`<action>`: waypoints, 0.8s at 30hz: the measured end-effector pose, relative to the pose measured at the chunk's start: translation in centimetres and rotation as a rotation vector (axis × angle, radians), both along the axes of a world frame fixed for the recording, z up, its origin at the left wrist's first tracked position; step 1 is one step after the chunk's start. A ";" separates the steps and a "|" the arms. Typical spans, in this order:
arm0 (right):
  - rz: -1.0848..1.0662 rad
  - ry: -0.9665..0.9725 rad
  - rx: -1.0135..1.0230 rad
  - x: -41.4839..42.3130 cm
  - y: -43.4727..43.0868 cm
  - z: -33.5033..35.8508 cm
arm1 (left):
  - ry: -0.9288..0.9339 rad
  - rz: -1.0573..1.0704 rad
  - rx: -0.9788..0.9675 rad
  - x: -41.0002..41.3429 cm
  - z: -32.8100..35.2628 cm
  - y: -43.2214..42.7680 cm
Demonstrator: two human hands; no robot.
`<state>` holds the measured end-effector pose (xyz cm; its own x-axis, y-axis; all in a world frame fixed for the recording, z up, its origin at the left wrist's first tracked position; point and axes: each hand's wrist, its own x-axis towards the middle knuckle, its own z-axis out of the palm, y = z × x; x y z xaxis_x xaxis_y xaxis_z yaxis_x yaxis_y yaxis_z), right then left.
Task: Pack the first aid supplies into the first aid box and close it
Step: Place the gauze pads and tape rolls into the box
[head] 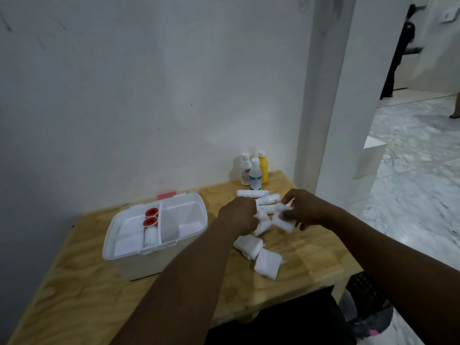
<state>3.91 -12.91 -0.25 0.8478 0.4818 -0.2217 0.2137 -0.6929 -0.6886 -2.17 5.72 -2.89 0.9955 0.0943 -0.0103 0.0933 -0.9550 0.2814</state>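
Observation:
The white first aid box (194, 225) sits open on the wooden table (74, 282), with two red-capped tape rolls (151, 217) and a white roll in its left compartment. My left hand (242, 215) grips a white gauze pad (262, 224). My right hand (306, 207) holds another white gauze pad (282, 220). Two more gauze pads (258, 255) lie on the table nearer to me. Rolled bandages (258, 196) lie behind my hands. Three bottles (255, 171), two white and one yellow, stand by the wall.
A white wall runs behind the table, and a white pillar (323, 120) stands at the table's right corner. To the right is marble floor (418, 158). A person (400, 53) stands far off in a doorway.

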 end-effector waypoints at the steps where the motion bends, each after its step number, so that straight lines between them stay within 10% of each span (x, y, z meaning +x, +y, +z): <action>1: -0.019 0.002 0.038 0.1 -0.1 0.4 | -0.034 0.016 -0.058 -0.1 0.4 0.1; 15: 0.002 -0.065 0.525 -4.1 9.2 8.2 | -0.382 0.349 -0.801 -7.6 12.8 12.2; 24: 0.266 -0.025 0.484 -13.1 20.9 6.8 | -0.290 0.592 -0.702 -17.6 10.7 22.1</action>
<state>-9.18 8.02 6.57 0.6852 0.7219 0.0970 0.3583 -0.2181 -0.9078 -19.80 27.87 7.86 0.7611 0.6484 -0.0173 0.3433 -0.3801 0.8589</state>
